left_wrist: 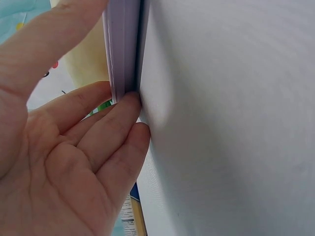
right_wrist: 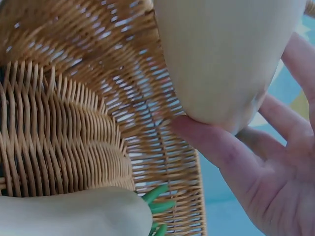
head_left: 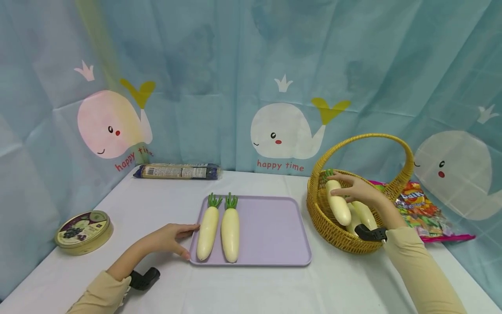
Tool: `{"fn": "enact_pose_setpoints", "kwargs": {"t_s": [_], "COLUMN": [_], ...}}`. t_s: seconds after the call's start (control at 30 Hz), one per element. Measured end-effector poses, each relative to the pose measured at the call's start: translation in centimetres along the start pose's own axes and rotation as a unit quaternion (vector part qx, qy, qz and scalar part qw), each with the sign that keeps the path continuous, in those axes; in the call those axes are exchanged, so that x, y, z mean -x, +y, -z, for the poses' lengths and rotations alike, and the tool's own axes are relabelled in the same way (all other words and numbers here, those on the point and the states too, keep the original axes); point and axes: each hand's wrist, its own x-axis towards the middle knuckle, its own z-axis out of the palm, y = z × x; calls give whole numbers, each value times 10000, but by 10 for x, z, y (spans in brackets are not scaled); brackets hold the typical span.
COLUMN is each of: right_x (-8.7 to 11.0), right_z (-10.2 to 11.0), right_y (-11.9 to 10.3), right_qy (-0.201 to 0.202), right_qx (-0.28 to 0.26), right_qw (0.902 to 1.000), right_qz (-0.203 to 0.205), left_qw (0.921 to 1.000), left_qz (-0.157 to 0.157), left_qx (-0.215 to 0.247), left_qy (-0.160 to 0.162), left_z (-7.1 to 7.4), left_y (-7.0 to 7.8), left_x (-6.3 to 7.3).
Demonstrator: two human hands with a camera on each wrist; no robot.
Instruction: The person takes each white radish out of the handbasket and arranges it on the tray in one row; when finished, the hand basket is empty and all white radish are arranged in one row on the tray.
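My right hand (head_left: 354, 188) grips a white radish (head_left: 338, 203) by its sides, thumb and fingers spread around it, inside the wicker basket (head_left: 333, 233). Green leaves top this radish, and in the right wrist view its pale body (right_wrist: 226, 54) is close to the camera. Below it another radish (head_left: 365, 214) lies in the basket. At the left edge of the lilac tray (head_left: 270, 231) is my left hand (head_left: 168, 240), its fingertips touching the rim and its fingers extended. Two white radishes, one on the left (head_left: 208, 233) and one beside it (head_left: 230, 235), lie side by side on the tray.
An oval tin (head_left: 83, 231) stands at the far left of the white-covered table. Toward the back lies a long dark-blue package (head_left: 176, 171). Behind the basket's right side is a bag of candy (head_left: 421, 209). The basket's tall handle (head_left: 364, 136) arches above the right hand.
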Motion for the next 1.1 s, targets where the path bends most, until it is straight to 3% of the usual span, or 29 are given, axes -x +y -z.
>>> {"fn": "enact_pose_setpoints", "kwargs": {"t_s": [0.47, 0.77, 1.1], "right_x": [26, 49, 65], "right_z": [-11, -31, -48], "right_y": [-18, -29, -35], "right_qy": [184, 147, 39], "right_qx": [-161, -794, -1128], "right_qw": [9993, 9959, 9907], "right_qz": [283, 417, 764], "left_qw": [10000, 9999, 9999], "left_qz": [-24, -97, -108], "left_qx": [-6, 42, 85], "left_qy": [-28, -86, -72], "left_z": [1, 1, 1], "left_y": [-1, 1, 2], "left_x": [0, 0, 1]}}
